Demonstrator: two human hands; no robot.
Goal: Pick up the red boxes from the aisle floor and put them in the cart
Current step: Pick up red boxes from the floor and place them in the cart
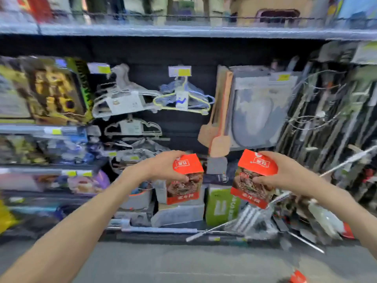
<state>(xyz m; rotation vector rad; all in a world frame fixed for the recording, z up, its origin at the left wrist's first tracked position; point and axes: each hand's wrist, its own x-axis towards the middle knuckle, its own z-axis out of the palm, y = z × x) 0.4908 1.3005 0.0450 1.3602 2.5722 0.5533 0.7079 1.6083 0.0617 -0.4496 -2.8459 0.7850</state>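
While each hand held one box in the air before the shelves, none was in the cart yet. The left hand (pixel 163 166) clasped a red box (pixel 186 178) with a food picture; the right hand (pixel 285 174) clasped a second red box (pixel 254 178). A third box (pixel 298 277) lay on the aisle floor (pixel 183 262), near the cart (pixel 306 201) at the right.

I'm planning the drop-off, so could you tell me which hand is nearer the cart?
Right. The right hand holds its red box just above the cart; the left hand is further left, before the shelves.
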